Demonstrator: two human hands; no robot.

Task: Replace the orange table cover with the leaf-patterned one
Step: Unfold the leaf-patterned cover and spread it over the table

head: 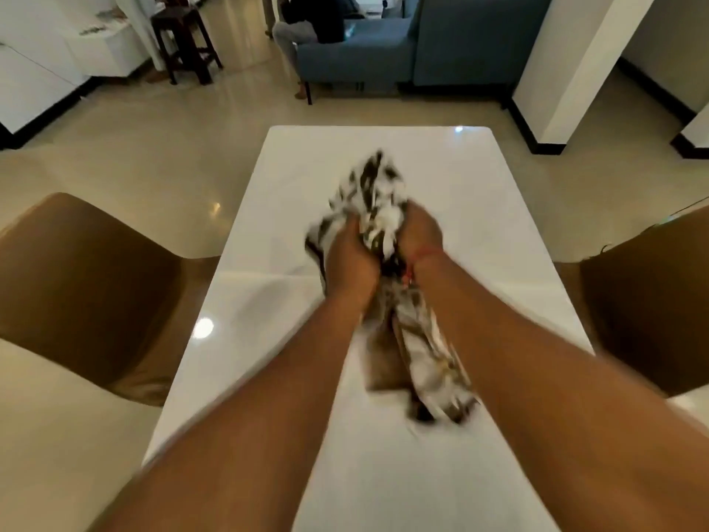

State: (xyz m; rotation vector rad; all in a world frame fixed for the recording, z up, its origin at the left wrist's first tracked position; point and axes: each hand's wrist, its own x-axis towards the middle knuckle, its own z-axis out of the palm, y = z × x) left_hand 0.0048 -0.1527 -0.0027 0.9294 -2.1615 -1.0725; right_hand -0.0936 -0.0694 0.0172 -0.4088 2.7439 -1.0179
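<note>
Left hand (351, 251) and right hand (418, 234) each have a closed grip on the bunched, motion-blurred leaf-patterned cover (378, 193), held together above the white worktop (498, 232).

A glossy cream tiled floor (161, 155) reflects ceiling lights; a blue upholstered sofa (368, 59) stands at the far side, a dark wooden stool (184, 44) to its left; white walls with black skirting (552, 71) flank the room; brown moulded chairs (88, 278) sit on either side.
</note>
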